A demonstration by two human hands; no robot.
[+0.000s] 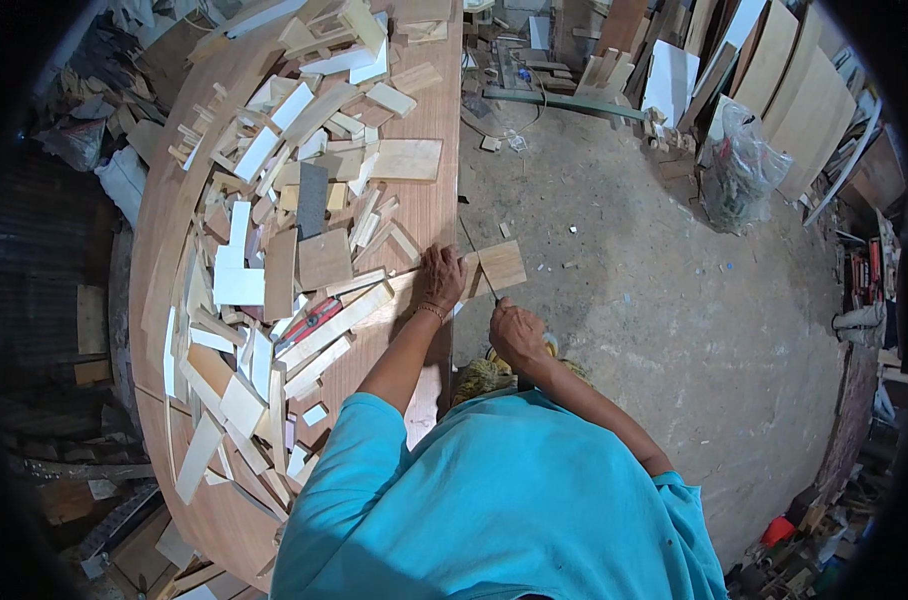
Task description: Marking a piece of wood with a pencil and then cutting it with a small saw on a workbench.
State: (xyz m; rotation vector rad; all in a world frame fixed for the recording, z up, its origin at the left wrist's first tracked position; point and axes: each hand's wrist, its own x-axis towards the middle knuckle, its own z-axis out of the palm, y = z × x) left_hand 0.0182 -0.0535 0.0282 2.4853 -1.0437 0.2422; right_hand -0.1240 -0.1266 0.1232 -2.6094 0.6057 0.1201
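Note:
A flat piece of wooden board (504, 264) juts out past the right edge of the workbench (411, 212). My left hand (442, 276) presses down on it at the bench edge, fingers bent over the wood. In my right hand (517, 332), closed round its handle, is a hand saw (480, 262); its thin dark blade shows almost edge-on and lies across the board, just right of my left hand. How deep the blade sits in the wood cannot be made out. A red-handled tool (314, 320) lies among offcuts left of my left hand.
Wood offcuts, some white-faced, heap over the bench, with a dark grey block (312, 200) among them. Right of the bench lies a concrete floor (614, 260) with scraps. A clear plastic bag (742, 170) and leaning boards (794, 90) stand at the far right.

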